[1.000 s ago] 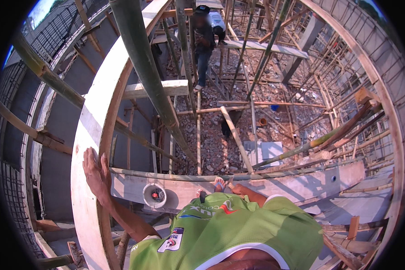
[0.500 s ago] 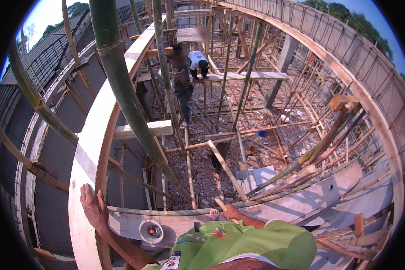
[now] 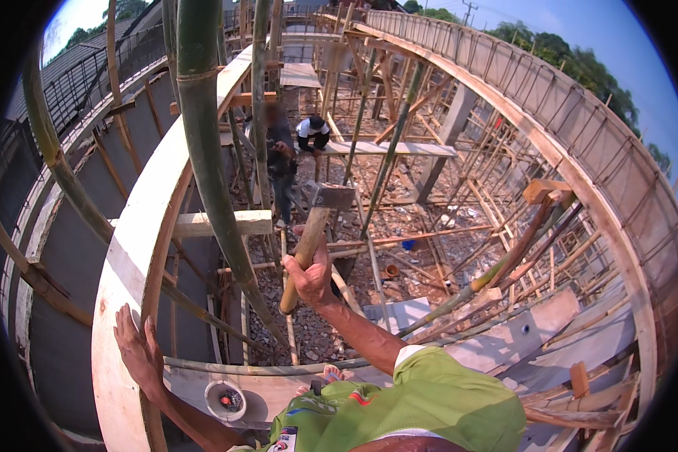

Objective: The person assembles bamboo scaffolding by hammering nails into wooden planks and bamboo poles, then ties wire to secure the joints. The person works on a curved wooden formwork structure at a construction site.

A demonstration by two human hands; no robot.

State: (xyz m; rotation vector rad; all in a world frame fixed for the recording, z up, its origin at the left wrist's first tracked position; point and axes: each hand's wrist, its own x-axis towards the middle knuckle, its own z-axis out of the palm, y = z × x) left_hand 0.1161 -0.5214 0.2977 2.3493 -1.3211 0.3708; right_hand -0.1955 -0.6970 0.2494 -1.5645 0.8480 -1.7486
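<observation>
My right hand (image 3: 311, 273) is wrapped round the wooden handle of a hammer (image 3: 331, 197), lifted in front of me with its blocky metal head at the top. On my left, a long pale timber board (image 3: 132, 264) curves away in the fisheye picture. My left hand (image 3: 137, 348) lies on that board with its fingers stretched out, holding nothing. A short wooden crosspiece (image 3: 226, 224) juts from the board's inner side. Close to my left forearm, a white bucket (image 3: 212, 399) with small dark and orange things inside stands on a plank.
A thick green bamboo pole (image 3: 201, 135) rises between the board and the hammer. Below lies rubble-covered ground with bamboo scaffolding. Two people (image 3: 313, 134) are beyond, near a horizontal plank (image 3: 388, 148). A long formwork beam (image 3: 572, 162) runs along the right. Planks (image 3: 279, 392) lie beneath me.
My right hand has risen from beside my body, bringing the hammer up and forward into clear view. My left hand stays flat on the board. The whole view has shifted slightly.
</observation>
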